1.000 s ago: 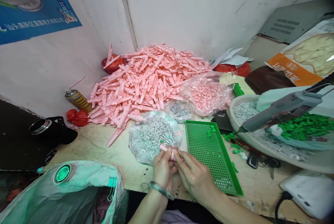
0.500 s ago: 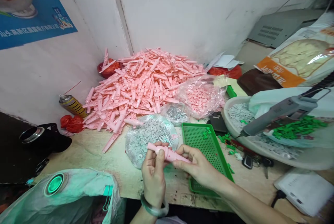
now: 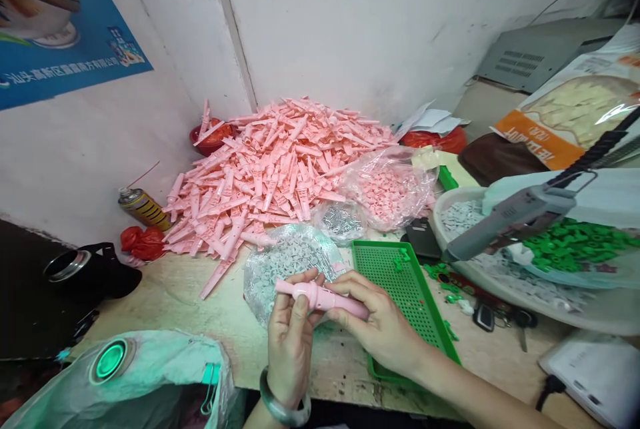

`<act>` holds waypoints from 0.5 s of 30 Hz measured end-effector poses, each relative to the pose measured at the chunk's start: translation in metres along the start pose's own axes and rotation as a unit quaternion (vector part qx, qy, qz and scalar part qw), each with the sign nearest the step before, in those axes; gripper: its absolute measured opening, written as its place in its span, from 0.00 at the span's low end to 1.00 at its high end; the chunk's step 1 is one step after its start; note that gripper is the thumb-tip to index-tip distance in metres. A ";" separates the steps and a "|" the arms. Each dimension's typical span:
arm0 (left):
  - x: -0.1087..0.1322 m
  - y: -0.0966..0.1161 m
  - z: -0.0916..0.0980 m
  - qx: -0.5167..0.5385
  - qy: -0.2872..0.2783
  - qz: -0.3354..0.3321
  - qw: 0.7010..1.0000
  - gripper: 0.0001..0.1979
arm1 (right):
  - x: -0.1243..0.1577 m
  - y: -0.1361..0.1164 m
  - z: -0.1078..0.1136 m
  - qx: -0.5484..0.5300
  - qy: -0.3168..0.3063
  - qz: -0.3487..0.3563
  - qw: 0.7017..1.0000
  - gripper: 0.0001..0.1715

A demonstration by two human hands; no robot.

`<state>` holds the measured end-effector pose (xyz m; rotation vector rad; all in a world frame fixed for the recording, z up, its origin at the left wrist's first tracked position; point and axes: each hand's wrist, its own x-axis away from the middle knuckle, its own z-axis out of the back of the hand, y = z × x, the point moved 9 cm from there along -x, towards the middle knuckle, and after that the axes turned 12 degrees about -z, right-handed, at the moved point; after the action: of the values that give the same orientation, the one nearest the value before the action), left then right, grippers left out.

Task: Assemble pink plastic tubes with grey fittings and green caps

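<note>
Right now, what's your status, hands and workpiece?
Left fingers and right fingers gripping pink piece. Piece held sideways. Green tray near right fingers, partly hidden.

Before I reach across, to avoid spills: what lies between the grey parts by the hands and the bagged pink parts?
A small bag of silvery metal pieces lies between the grey parts and the bagged pink parts, in the head view.

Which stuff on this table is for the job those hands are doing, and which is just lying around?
Probably for the job:
pink tube, held by the left hand and right hand
pile of pink parts
small pink pieces
white pieces

Probably just lying around:
spray can
black flask
car key
</note>
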<state>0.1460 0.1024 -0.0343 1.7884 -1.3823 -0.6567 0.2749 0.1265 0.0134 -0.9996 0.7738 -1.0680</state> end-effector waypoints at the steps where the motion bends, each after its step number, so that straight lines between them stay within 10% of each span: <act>1: 0.000 0.000 0.000 0.002 0.003 0.004 1.000 0.16 | 0.000 0.000 0.000 -0.004 -0.002 -0.004 1.000 0.09; 8: 0.003 -0.028 -0.010 0.052 -0.052 0.233 0.970 0.12 | -0.001 -0.023 0.018 0.060 -0.006 0.087 0.994 0.11; 15: 0.043 -0.057 -0.008 -0.070 -0.118 0.451 0.882 0.16 | 0.026 -0.052 -0.007 0.255 -0.129 0.267 0.920 0.15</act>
<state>0.1965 0.0702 -0.0737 0.7862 -2.0427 -0.4346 0.2593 0.0921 0.0578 -0.4258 0.4678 -0.5928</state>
